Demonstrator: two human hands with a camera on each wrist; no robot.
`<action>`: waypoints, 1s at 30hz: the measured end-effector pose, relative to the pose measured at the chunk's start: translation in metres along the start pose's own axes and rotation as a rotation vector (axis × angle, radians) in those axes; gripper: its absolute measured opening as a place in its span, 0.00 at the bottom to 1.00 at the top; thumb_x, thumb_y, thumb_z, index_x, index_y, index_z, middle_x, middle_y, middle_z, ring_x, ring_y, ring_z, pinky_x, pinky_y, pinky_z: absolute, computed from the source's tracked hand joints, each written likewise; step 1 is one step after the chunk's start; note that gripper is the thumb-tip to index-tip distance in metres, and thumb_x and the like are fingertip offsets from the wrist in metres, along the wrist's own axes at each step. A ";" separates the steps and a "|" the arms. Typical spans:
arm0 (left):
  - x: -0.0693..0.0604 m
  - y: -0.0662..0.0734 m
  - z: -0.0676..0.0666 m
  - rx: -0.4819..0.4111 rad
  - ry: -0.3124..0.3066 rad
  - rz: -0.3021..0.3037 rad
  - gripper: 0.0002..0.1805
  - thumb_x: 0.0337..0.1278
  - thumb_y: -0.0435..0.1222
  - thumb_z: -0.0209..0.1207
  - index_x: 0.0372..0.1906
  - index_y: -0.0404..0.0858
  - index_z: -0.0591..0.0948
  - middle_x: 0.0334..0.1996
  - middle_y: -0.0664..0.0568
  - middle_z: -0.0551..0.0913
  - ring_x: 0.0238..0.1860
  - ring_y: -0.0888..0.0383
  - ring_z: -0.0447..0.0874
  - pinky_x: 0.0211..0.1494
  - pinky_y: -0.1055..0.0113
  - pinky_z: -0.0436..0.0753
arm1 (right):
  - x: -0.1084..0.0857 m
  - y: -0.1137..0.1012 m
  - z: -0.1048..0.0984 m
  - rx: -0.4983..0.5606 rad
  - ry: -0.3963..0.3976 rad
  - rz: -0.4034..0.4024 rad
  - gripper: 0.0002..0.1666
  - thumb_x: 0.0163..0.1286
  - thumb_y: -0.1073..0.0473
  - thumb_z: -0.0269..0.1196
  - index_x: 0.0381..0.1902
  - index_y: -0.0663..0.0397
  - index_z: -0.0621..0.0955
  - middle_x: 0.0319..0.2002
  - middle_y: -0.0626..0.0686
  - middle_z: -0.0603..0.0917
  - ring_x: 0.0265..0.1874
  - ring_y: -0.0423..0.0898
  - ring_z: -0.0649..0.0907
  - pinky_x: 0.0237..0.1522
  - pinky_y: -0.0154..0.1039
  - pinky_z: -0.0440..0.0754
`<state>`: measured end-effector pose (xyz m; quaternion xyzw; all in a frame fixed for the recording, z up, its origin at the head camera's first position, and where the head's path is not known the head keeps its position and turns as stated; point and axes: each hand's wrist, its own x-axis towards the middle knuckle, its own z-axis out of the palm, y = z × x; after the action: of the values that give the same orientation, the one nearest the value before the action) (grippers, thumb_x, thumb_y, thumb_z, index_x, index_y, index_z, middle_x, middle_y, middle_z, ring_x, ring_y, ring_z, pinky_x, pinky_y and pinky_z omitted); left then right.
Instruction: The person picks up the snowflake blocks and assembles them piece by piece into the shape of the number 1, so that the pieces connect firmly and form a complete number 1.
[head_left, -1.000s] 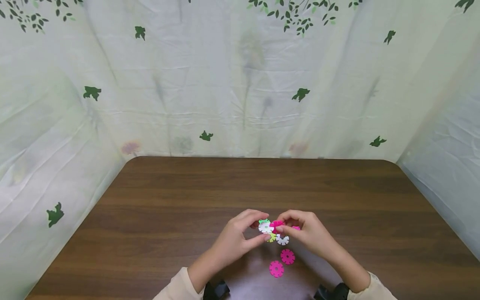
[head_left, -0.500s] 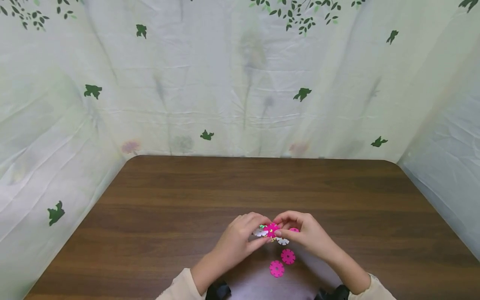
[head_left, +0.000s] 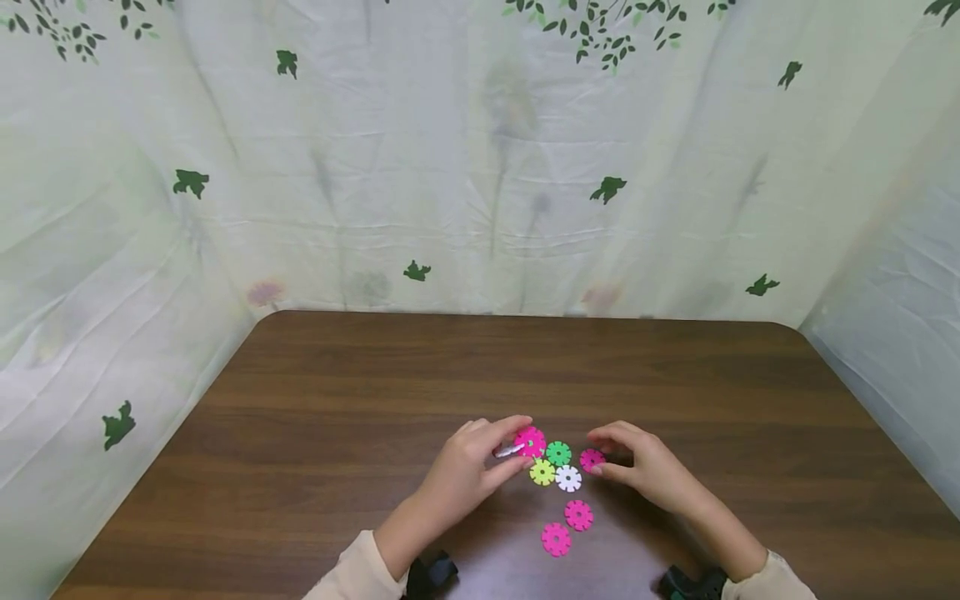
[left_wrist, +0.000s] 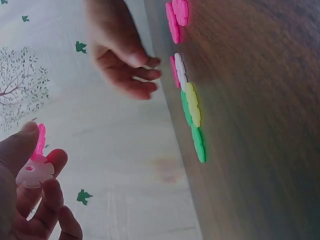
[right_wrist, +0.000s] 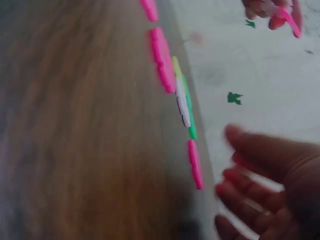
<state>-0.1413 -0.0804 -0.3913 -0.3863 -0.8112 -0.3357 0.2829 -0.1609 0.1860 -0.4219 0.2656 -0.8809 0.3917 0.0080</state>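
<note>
In the head view my left hand pinches a pink notched disc joined at an angle to a white notched disc, held above the table. My right hand hovers with fingers spread and nothing between them, beside a pink disc lying on the table. Between the hands lie a green disc, a yellow disc and a white disc. A further green disc shows on the table in the left wrist view.
Two pink discs, a farther one and a nearer one, lie on the brown wooden table toward the person. A pale curtain with green leaf prints stands behind the table and along its sides.
The hands were together at the pink disc. My left hand now holds it with the white one, farther left. My right hand has let go and moved right, uncovering the discs between.
</note>
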 end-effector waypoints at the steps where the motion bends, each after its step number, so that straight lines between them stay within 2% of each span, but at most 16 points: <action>1: 0.000 0.000 0.000 0.004 -0.002 0.005 0.23 0.39 0.37 0.68 0.46 0.37 0.78 0.28 0.58 0.80 0.24 0.64 0.69 0.33 0.73 0.69 | -0.001 0.004 0.001 -0.011 -0.002 0.004 0.19 0.55 0.60 0.66 0.46 0.56 0.78 0.41 0.47 0.78 0.38 0.43 0.77 0.40 0.37 0.75; 3: 0.000 -0.001 0.000 0.008 -0.009 0.002 0.23 0.41 0.37 0.67 0.47 0.37 0.78 0.28 0.58 0.79 0.25 0.65 0.70 0.34 0.73 0.70 | -0.001 0.010 0.004 -0.028 -0.009 0.014 0.19 0.55 0.60 0.66 0.46 0.55 0.78 0.41 0.46 0.77 0.37 0.42 0.76 0.39 0.36 0.75; 6: -0.001 0.001 -0.001 -0.027 -0.043 -0.050 0.22 0.44 0.37 0.66 0.47 0.37 0.77 0.30 0.57 0.79 0.27 0.65 0.73 0.34 0.75 0.73 | -0.001 0.017 0.008 -0.054 -0.015 0.033 0.17 0.55 0.59 0.66 0.44 0.52 0.79 0.39 0.43 0.75 0.36 0.41 0.74 0.39 0.35 0.74; 10: -0.001 0.003 -0.001 -0.154 -0.139 -0.163 0.21 0.52 0.35 0.61 0.50 0.33 0.70 0.33 0.54 0.78 0.32 0.64 0.76 0.37 0.76 0.75 | -0.001 0.018 0.010 -0.062 -0.010 0.043 0.14 0.54 0.57 0.67 0.38 0.48 0.77 0.34 0.42 0.73 0.33 0.40 0.73 0.37 0.35 0.73; 13: -0.002 0.004 0.001 -0.232 -0.198 -0.204 0.20 0.57 0.33 0.56 0.52 0.31 0.64 0.34 0.53 0.77 0.33 0.64 0.75 0.38 0.75 0.76 | -0.001 0.017 0.009 -0.038 -0.018 0.040 0.15 0.54 0.59 0.67 0.37 0.47 0.73 0.29 0.42 0.73 0.29 0.39 0.73 0.31 0.33 0.73; 16: -0.003 0.004 0.002 -0.289 -0.221 -0.232 0.22 0.57 0.32 0.56 0.52 0.31 0.62 0.35 0.52 0.76 0.33 0.64 0.73 0.36 0.75 0.75 | 0.001 0.015 0.008 -0.023 -0.043 0.039 0.14 0.56 0.63 0.65 0.39 0.47 0.73 0.26 0.42 0.73 0.26 0.37 0.73 0.28 0.32 0.73; 19: -0.002 0.004 0.002 -0.337 -0.218 -0.260 0.23 0.54 0.31 0.59 0.51 0.31 0.62 0.35 0.52 0.75 0.32 0.63 0.73 0.35 0.75 0.76 | 0.003 0.010 0.004 -0.016 -0.059 0.044 0.14 0.58 0.64 0.63 0.42 0.48 0.75 0.26 0.42 0.74 0.25 0.38 0.73 0.28 0.33 0.73; 21: -0.002 0.004 0.002 -0.353 -0.207 -0.266 0.23 0.52 0.30 0.60 0.51 0.32 0.64 0.34 0.52 0.75 0.32 0.63 0.73 0.36 0.75 0.76 | 0.004 0.006 0.001 0.002 -0.053 0.050 0.14 0.59 0.64 0.62 0.43 0.48 0.76 0.26 0.42 0.74 0.26 0.39 0.74 0.28 0.33 0.74; 25: -0.001 0.003 0.003 -0.316 -0.192 -0.222 0.20 0.51 0.31 0.61 0.48 0.33 0.69 0.36 0.53 0.75 0.36 0.63 0.75 0.40 0.73 0.76 | 0.008 -0.005 -0.004 0.091 -0.017 0.030 0.11 0.59 0.63 0.62 0.40 0.51 0.77 0.27 0.44 0.76 0.26 0.40 0.75 0.28 0.33 0.75; 30: -0.001 0.002 0.003 -0.263 -0.181 -0.187 0.19 0.50 0.34 0.62 0.48 0.35 0.73 0.40 0.54 0.76 0.39 0.63 0.75 0.43 0.74 0.75 | 0.013 -0.025 -0.007 0.181 0.039 -0.071 0.08 0.57 0.62 0.64 0.35 0.53 0.78 0.27 0.45 0.77 0.25 0.40 0.75 0.26 0.33 0.75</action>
<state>-0.1395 -0.0773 -0.3931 -0.3714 -0.8148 -0.4278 0.1232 -0.1614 0.1712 -0.3974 0.2885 -0.8316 0.4743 0.0149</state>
